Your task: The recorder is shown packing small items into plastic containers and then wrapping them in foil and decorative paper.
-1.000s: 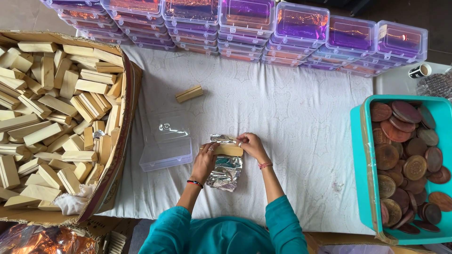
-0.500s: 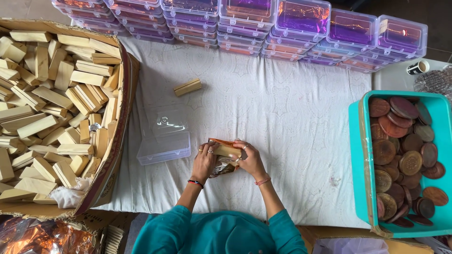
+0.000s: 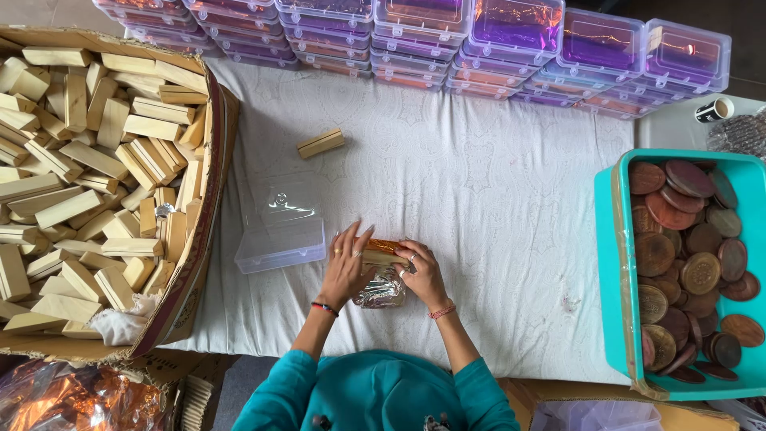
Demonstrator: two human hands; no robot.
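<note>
My left hand [image 3: 345, 267] and my right hand [image 3: 423, 273] are together on a wooden block [image 3: 381, 255] half covered in shiny foil [image 3: 381, 289]. Gold foil shows over the block's top, and crumpled silver foil hangs below it on the white cloth [image 3: 479, 199]. Both hands press the sides of the block. A clear plastic box [image 3: 281, 231], open and empty, stands just left of my left hand. One bare wooden block [image 3: 321, 144] lies farther back on the cloth.
A big cardboard box [image 3: 209, 199] full of wooden blocks fills the left side. A teal tub [image 3: 610, 263] of round brown discs stands at the right. Stacks of clear boxes [image 3: 511, 40] with purple and orange foil line the back. Orange foil sheets [image 3: 72, 399] lie at the bottom left.
The foil has been folded further around the block; less loose silver foil hangs out than a second ago. My hands have closed in around the block.
</note>
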